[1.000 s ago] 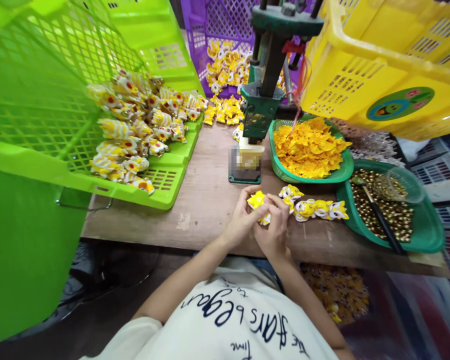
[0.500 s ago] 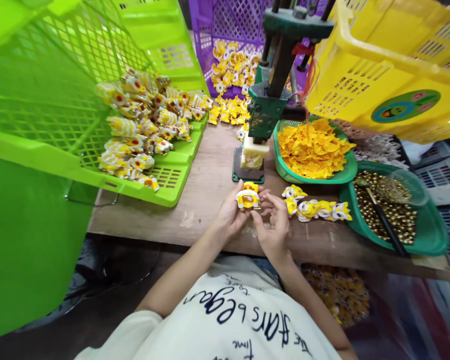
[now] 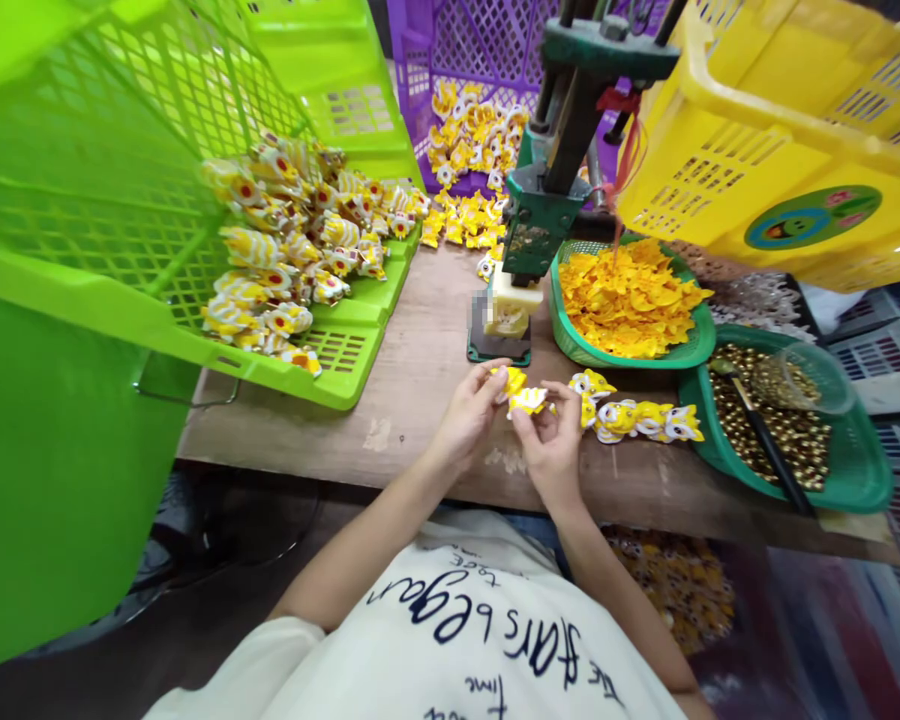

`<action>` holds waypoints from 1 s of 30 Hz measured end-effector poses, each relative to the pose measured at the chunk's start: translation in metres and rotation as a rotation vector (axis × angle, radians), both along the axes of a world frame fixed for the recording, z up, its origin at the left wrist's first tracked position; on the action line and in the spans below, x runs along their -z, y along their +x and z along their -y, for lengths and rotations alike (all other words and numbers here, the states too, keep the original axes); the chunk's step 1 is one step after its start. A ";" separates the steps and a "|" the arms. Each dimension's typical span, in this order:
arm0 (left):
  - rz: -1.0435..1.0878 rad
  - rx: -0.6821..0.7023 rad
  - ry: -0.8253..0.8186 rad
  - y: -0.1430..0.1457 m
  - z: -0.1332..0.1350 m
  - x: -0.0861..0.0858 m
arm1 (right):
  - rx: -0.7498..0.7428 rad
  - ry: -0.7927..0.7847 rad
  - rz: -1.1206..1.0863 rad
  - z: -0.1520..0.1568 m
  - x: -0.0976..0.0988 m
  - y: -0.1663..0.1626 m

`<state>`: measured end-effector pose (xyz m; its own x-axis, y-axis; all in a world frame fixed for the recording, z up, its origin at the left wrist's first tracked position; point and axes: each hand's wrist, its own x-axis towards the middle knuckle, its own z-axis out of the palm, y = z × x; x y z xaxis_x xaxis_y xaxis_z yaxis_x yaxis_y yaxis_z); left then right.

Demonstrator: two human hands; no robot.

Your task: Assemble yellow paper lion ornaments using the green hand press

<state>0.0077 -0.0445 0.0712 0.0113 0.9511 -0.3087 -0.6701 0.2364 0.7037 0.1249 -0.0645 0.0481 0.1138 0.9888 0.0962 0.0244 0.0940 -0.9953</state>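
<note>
Between my hands, just in front of the press, is a small yellow-and-white plastic toy figure (image 3: 528, 401) with its striped side up. My left hand (image 3: 468, 415) is closed, pinching its yellow left part between thumb and fingers. My right hand (image 3: 553, 445) grips the striped right part, thumb below and fingers above. Whether these are two separate pieces or one joined figure I cannot tell. A short row of yellow-and-white animal figures (image 3: 633, 420) lies right of my right hand. Behind my hands stands the green press (image 3: 544, 225) over a cream block (image 3: 508, 305).
A lime-green crate (image 3: 349, 385) at left holds striped figures. More pieces lie in and before a purple crate (image 3: 412, 60). Right of the press stand a green basket (image 3: 604, 352) of yellow pieces, a tray (image 3: 862, 465) of gold beads with a black-handled tool (image 3: 772, 455), and a yellow crate (image 3: 720, 200).
The toy figure has turned from its open hollow side to its striped side and shifted slightly right. My right hand has closed onto it; its fingers were beside it before.
</note>
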 end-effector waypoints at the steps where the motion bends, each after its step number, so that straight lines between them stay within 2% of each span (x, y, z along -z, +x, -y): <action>1: -0.050 0.025 0.028 -0.003 -0.001 -0.003 | -0.049 -0.115 -0.179 -0.002 0.000 0.001; 3: -0.132 0.084 0.076 -0.009 -0.003 -0.006 | -0.155 -0.329 -0.482 -0.004 -0.002 0.003; 5: -0.166 0.134 0.109 -0.015 -0.006 -0.009 | -0.227 -0.498 -0.689 -0.006 -0.006 0.004; 7: -0.175 0.163 0.128 -0.020 -0.009 -0.009 | -0.254 -0.607 -0.808 -0.007 -0.010 0.003; 10: -0.210 0.172 0.137 -0.024 -0.011 -0.008 | -0.293 -0.680 -0.866 -0.005 -0.013 0.000; 16: -0.227 0.183 0.103 -0.027 -0.010 -0.002 | -0.342 -0.699 -0.883 0.002 -0.010 -0.006; 22: -0.197 0.202 0.158 -0.029 -0.008 0.005 | -0.396 -0.666 -0.877 0.008 -0.006 -0.006; 30: -0.213 0.187 0.225 -0.036 -0.006 0.004 | -0.366 -0.554 -0.812 0.008 -0.001 -0.010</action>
